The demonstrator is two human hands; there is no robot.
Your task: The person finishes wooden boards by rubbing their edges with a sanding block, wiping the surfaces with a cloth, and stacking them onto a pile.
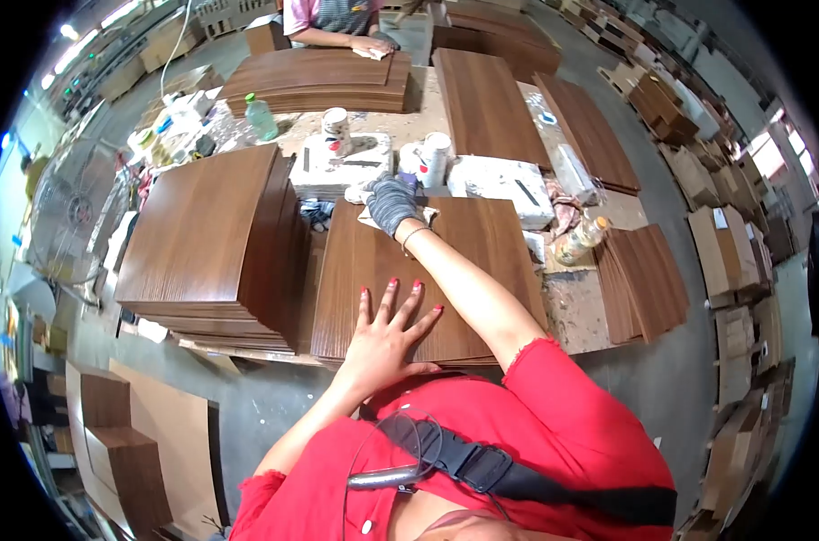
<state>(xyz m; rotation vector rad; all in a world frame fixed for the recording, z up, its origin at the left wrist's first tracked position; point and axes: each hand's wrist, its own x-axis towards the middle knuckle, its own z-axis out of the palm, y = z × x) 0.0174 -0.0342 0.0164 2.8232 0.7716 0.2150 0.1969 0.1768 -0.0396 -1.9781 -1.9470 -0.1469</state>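
A brown wood-grain panel (446,298) lies on the table in front of me. My left hand (390,332) is bare and rests flat on its near part, fingers spread. At the panel's far edge my right hand (392,206), in a grey striped glove, is closed on a whitish cloth (366,216). White blocks (504,187) and cans (435,155) stand just beyond that hand.
To the left stands a tall stack of brown panels (197,225). A clear bottle (581,240) and fanned panels (639,279) are at the right. A green-capped bottle (261,119) stands farther back. Across the table a person (342,27) wipes panels (319,81).
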